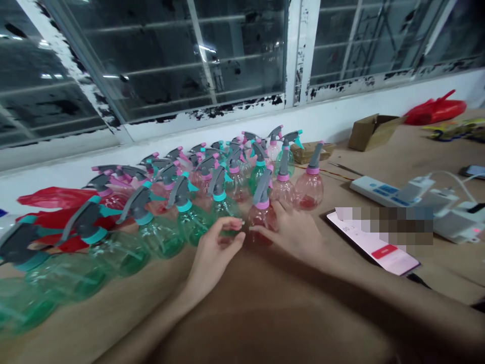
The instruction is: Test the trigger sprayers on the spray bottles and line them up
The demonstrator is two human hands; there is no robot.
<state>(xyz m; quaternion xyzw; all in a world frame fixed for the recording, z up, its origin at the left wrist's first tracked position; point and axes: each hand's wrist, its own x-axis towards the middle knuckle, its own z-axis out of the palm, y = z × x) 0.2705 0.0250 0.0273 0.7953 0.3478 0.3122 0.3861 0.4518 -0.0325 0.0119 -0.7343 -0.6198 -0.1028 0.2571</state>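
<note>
A crowd of small spray bottles, green and pink with grey trigger heads, stands on the brown table (265, 303) under the window. My left hand (214, 250) reaches in with fingers curved and lightly spread, its tips against a green bottle (223, 205). Beside it, my right hand (293, 230) lies with fingers stretched around the base of a pink bottle (261, 215), touching it. The two hands nearly meet between these two bottles. Neither hand is lifting anything.
A phone (373, 245) lies to the right of my right hand. Behind it are a white power strip (379, 189) with plugged chargers, a small cardboard box (371, 130) and a red bag (435, 110). Red plastic (56, 197) lies at the left, behind the bottles.
</note>
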